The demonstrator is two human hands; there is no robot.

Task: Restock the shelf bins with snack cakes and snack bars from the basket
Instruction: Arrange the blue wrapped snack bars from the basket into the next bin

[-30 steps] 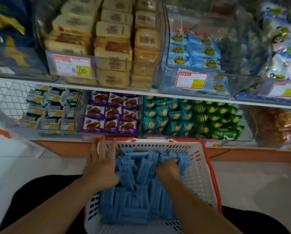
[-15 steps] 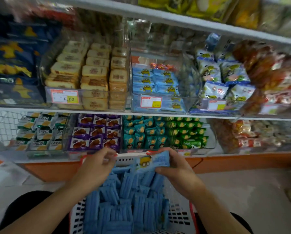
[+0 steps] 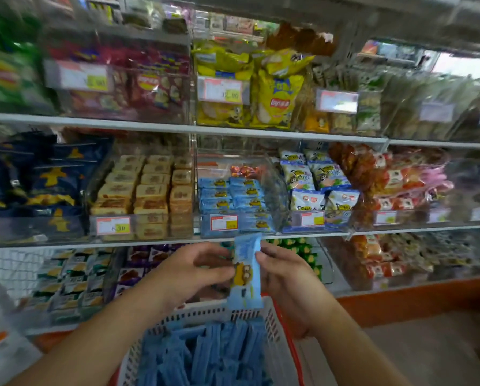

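Observation:
A white basket (image 3: 275, 324) with a red rim sits low in front of me, packed with several blue snack packs (image 3: 205, 355). Above it, a blue snack pack (image 3: 245, 270) with a yellow cartoon figure stands upright between my hands. My left hand (image 3: 188, 271) pinches its left edge and my right hand (image 3: 283, 271) pinches its right edge. Straight above, on the middle shelf, a clear bin (image 3: 233, 222) holds several matching blue packs behind a price tag.
Left of that bin is a clear bin of tan snack cakes (image 3: 147, 196); right of it are white and blue bags (image 3: 314, 188). The lower shelf holds purple packs (image 3: 138, 263) and green packs (image 3: 303, 246). The top shelf carries yellow chip bags (image 3: 272, 98). An orange shelf base (image 3: 400, 299) runs along the floor.
My hands left the pile in the basket and rose holding one blue pack, which turned from lying flat to standing upright. My view tilted upward, revealing the higher shelves.

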